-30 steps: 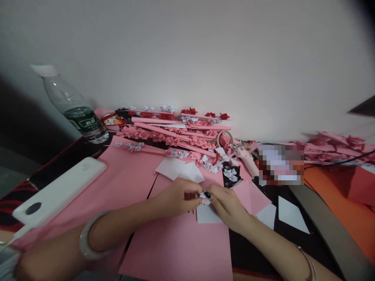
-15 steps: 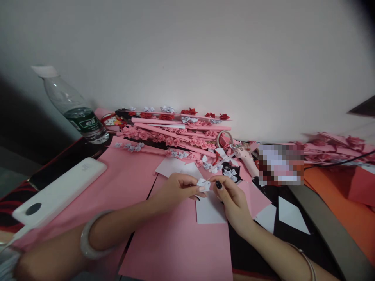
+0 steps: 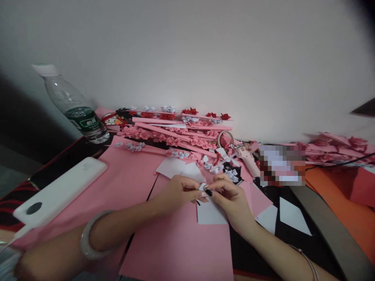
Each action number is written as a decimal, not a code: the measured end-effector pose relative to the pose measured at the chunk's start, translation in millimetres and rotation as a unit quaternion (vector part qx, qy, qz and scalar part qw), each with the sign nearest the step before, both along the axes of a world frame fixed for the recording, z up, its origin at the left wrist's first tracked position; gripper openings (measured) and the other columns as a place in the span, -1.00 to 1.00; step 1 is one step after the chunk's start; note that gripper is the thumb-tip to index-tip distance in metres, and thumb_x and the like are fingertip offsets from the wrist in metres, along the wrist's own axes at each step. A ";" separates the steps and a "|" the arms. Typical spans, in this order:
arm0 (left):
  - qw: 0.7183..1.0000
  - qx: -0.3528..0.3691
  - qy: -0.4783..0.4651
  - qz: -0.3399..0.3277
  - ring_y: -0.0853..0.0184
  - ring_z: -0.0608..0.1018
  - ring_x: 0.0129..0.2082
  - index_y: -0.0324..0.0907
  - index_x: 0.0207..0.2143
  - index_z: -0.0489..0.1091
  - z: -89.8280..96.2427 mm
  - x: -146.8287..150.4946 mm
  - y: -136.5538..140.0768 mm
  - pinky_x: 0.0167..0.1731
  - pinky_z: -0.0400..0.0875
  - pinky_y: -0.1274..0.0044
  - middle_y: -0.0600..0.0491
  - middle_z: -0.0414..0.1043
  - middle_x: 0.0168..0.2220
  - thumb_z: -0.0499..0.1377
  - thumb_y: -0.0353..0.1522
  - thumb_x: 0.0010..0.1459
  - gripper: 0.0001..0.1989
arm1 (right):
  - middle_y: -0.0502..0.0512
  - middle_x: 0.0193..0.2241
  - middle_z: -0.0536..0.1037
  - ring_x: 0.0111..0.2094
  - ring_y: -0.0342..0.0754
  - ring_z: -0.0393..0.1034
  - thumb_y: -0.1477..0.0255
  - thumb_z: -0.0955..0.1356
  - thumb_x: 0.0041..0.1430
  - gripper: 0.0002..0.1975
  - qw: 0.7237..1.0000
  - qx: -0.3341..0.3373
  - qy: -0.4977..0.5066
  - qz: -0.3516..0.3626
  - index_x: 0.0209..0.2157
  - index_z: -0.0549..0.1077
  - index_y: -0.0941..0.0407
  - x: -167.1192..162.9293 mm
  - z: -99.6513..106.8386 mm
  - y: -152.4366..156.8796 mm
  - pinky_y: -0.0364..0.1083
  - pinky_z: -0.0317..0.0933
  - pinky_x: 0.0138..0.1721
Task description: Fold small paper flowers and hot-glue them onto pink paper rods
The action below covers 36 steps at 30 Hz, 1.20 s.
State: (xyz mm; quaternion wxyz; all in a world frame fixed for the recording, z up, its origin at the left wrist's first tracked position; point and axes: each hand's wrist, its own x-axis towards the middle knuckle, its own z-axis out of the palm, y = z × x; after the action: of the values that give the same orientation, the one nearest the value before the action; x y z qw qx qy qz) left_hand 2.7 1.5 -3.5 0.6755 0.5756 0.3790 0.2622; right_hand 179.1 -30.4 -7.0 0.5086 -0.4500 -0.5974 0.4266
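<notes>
Between my two hands is a small folded white paper flower (image 3: 202, 187), mostly covered by fingers. My left hand (image 3: 184, 192) pinches it from the left with thumb and fingertips. From the right, my right hand (image 3: 231, 197) closes thumb and forefinger on the same piece, its dark thumbnail against the paper. Just beneath the hands lies a white paper square (image 3: 212, 212), on top of a large pink sheet (image 3: 178, 246). More white paper pieces (image 3: 172, 167) lie behind my left hand. White folded flowers (image 3: 231, 174) sit beyond my right hand.
Pink paper stems with red, white and pink flowers (image 3: 175, 136) are heaped along the wall. A glue gun (image 3: 247, 160) and a tape roll (image 3: 225, 139) lie at their right. On the left are a water bottle (image 3: 83, 117) and a white power bank (image 3: 61, 191). Orange paper (image 3: 340, 199) is far right.
My right thumb and fingers have moved left and now press onto the white paper flower, covering more of it. My left hand has stayed almost in place.
</notes>
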 end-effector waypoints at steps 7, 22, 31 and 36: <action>0.999 -0.038 0.020 -0.023 0.33 0.57 -0.44 -0.27 -0.51 0.48 7.8 3.9 -6.9 -0.42 0.45 0.56 0.00 0.56 -0.48 0.26 -0.27 -0.05 -0.79 | 0.04 -0.34 0.32 -0.30 -0.10 0.30 0.46 0.42 0.00 -0.83 0.999 -0.028 0.009 0.018 -0.60 0.41 0.11 -4.1 4.3 -1.3 -0.09 0.19 -0.25; 0.996 -0.074 -0.044 -0.027 0.31 0.62 -0.38 -0.27 -0.44 0.46 -0.1 -2.2 0.0 -0.49 0.41 0.65 0.00 0.56 -0.47 0.22 -0.29 0.05 -0.81 | 0.12 0.00 0.34 -0.17 -0.02 0.29 0.40 0.11 0.31 -0.66 0.981 0.120 -0.128 0.078 -0.14 0.48 0.00 12.1 2.2 -7.9 0.04 0.17 -0.14; 0.996 -0.067 -0.056 -0.026 0.36 0.61 -0.40 -0.25 -0.40 0.48 -0.9 -2.8 2.4 -0.47 0.42 0.66 0.04 0.57 -0.44 0.24 -0.31 0.04 -0.84 | 0.12 0.01 0.34 -0.13 -0.02 0.29 0.42 0.12 0.31 -0.66 0.973 0.147 -0.157 0.086 -0.10 0.46 0.00 13.5 3.4 -4.8 0.04 0.16 -0.10; 0.997 -0.052 -0.048 -0.028 0.38 0.60 -0.43 -0.26 -0.42 0.48 -0.4 -2.2 2.9 -0.44 0.43 0.64 0.04 0.56 -0.47 0.22 -0.29 0.06 -0.82 | 0.11 -0.12 0.39 -0.07 -0.02 0.28 0.44 0.14 0.30 -0.72 0.983 0.119 -0.120 0.077 -0.15 0.45 0.01 10.8 4.2 -2.6 0.01 0.13 -0.03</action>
State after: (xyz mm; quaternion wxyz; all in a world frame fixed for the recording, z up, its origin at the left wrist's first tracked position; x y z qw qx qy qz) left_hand 0.5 4.4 -4.0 0.7287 0.5370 0.3432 0.2505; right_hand 189.9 -33.0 -2.7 0.4492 -0.3870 -0.7330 0.3334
